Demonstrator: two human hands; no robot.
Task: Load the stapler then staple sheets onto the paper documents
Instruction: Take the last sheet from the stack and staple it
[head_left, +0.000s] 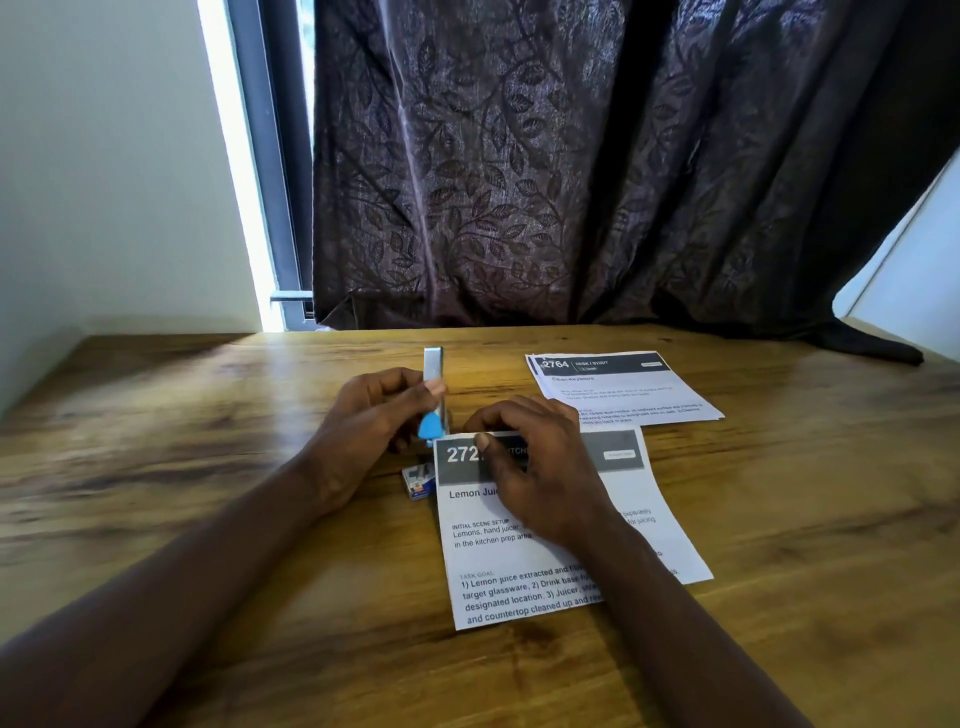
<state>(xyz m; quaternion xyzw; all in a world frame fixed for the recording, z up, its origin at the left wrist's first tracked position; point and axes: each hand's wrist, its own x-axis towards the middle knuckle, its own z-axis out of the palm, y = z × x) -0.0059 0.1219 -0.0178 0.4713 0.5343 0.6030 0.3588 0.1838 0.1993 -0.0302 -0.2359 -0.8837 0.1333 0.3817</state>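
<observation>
The near document (519, 582), low centre, lies under the right hand (535, 467), whose thumb presses its header; whether the fingers pinch the top edge cannot be told. The left hand (363, 431) grips the stapler (434, 374) upright by the sheet's upper-left corner, above the staple box (418, 483). Loading looks nearly done; next its mouth must straddle that corner. A dark leafy curtain (571, 182) hangs behind the wooden table (208, 467); a second stack (623, 389) lies right of centre.

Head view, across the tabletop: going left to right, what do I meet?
In order: left hand → stapler it holds upright → right hand pinching the top edge of the Lemon Juice sheet → stack of documents farther back. The staple box overlaps the stapler, so I leave it out.
</observation>
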